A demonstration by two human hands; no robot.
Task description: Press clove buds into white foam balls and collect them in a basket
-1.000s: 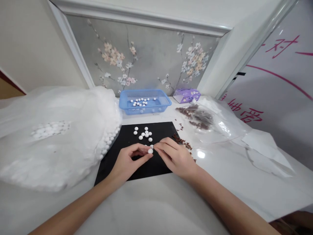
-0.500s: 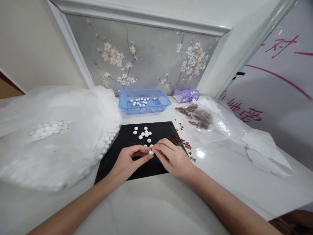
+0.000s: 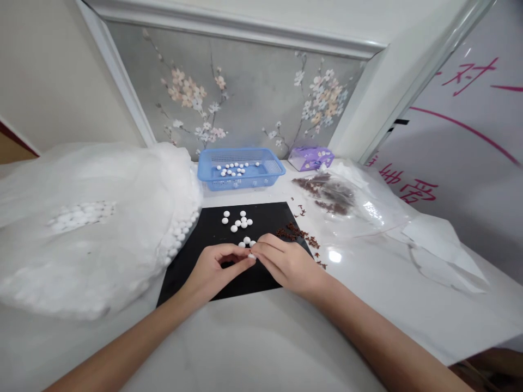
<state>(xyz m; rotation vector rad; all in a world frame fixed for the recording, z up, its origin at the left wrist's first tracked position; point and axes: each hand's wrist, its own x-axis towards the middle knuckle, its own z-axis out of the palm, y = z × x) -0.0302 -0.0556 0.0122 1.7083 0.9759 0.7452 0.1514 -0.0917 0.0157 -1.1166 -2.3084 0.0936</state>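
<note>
My left hand point(image 3: 218, 267) pinches a small white ball point(image 3: 251, 256) between thumb and fingertips, low over a black mat point(image 3: 232, 286). The fingers of my right hand point(image 3: 288, 262) are pressed together at the top of that ball. A speck of brown shows there, apparently a small brown stem-like piece, mostly covered by the fingertips. Just beyond the hands lie a few loose white balls point(image 3: 247, 240), and a group of several more point(image 3: 244, 224) sits farther back on the mat. Small brown branched pieces point(image 3: 292, 232) are heaped at the mat's right edge.
At the back stands a blue basket point(image 3: 241, 184) with several white balls, beside a purple tissue pack point(image 3: 311, 158). A large clear bag of white balls point(image 3: 98, 250) fills the left side. A plastic bag of brown pieces point(image 3: 333, 196) lies at right near white paper point(image 3: 445, 250).
The right fingertips have pressed down closer onto the held ball, and less of the brown piece shows. One loose ball beyond the hands has rolled slightly nearer to the others there.
</note>
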